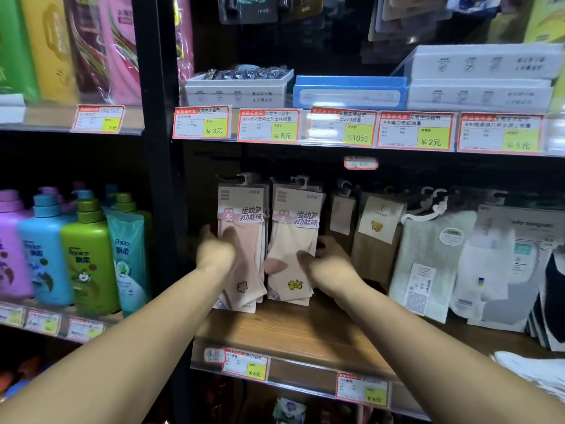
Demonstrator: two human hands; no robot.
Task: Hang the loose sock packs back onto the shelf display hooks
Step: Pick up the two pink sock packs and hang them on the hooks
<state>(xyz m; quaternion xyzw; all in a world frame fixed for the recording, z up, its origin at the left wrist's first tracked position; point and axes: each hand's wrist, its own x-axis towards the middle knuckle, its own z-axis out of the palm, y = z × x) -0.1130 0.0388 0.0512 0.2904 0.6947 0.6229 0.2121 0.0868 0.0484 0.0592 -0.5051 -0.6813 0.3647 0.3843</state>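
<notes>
Two bunches of sock packs hang side by side from display hooks under a dark shelf. My left hand grips the left edge of the pink sock packs, which carry a flower motif. My right hand holds the right edge of the cream sock packs, which carry a yellow bow. Both bunches hang upright, and their lower ends touch the wooden shelf. The hook behind the cream packs is mostly hidden by the card headers.
Brown socks with a bear tag, then grey-green and white sock packs, hang to the right. White packs lie loose at the shelf's right front. Shampoo bottles fill the left bay. Boxes and price tags line the shelf above.
</notes>
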